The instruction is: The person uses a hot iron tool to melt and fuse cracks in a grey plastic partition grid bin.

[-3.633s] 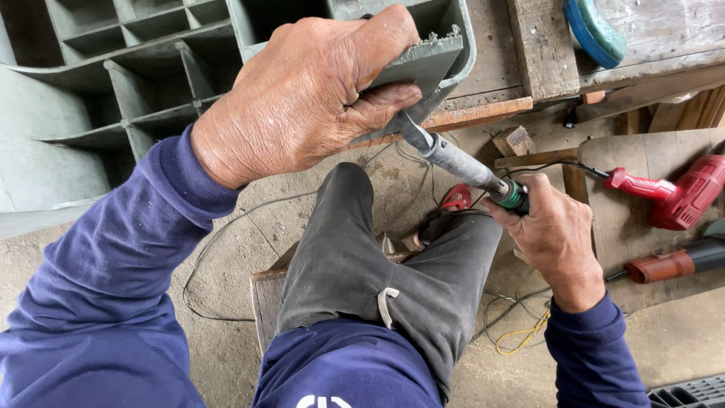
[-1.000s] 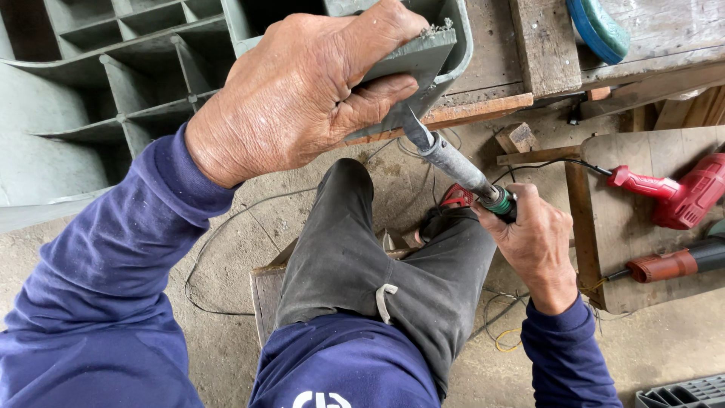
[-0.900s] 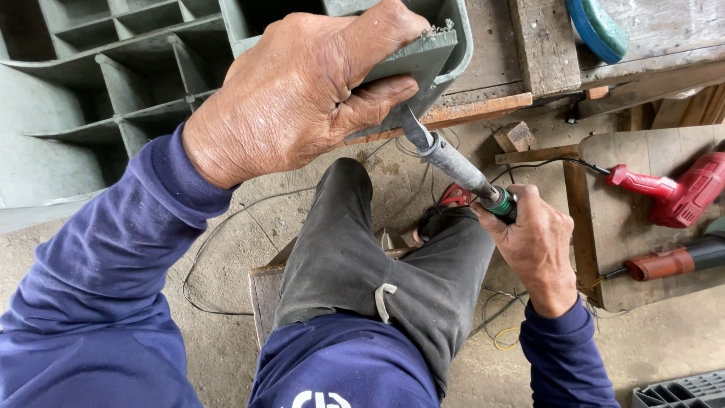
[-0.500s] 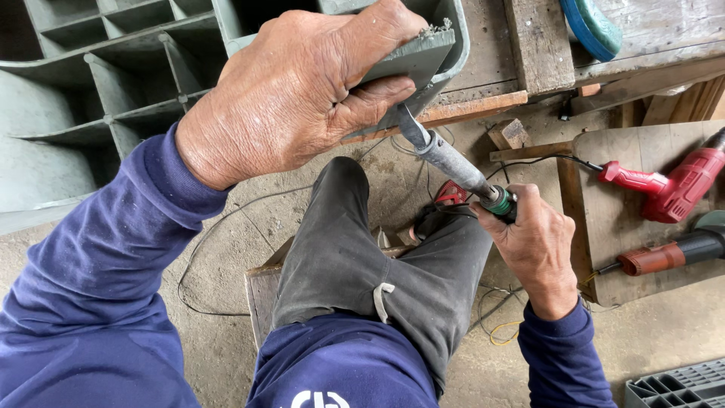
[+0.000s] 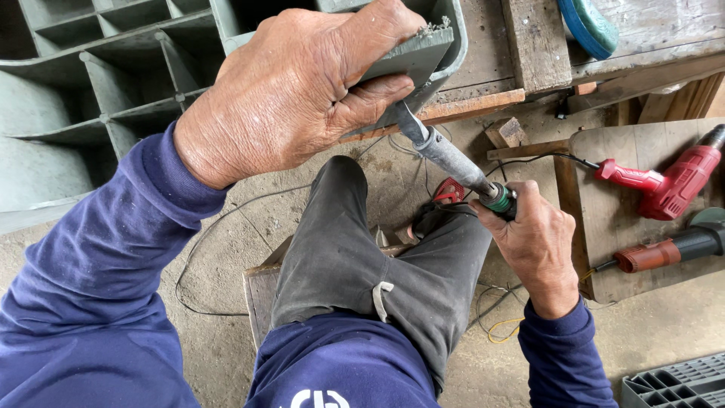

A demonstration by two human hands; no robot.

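While the grey-green plastic crate with moulded dividers (image 5: 106, 98) lies tipped against the plank worktop (image 5: 544, 53), its rounded corner rim juts toward the person and is the spot being worked. The left hand (image 5: 294, 91) clamps that rim, thumb on top and fingers curled underneath, closed tight on the plastic. Against the underside of the same edge presses the flat metal tip of a grey-barrelled heating tool with a green collar (image 5: 453, 162); the right hand (image 5: 540, 245) grips its handle end, fingers wrapped shut around it.

Room is tight here — the tool slants down between the crate rim and the person's raised knee in dark grey trousers (image 5: 362, 249), with little gap on either side. A few pale crumbs sit on the rim's top edge beside the thumb; the crate's compartments that show hold nothing that can be made out.

Farther right, on a wooden board (image 5: 604, 249) on the concrete floor, lie a red power drill (image 5: 672, 181) and a second red-and-black power tool (image 5: 672, 249) — well apart from the hands. Thin black cable (image 5: 219, 234) loops across the floor by the left sleeve.
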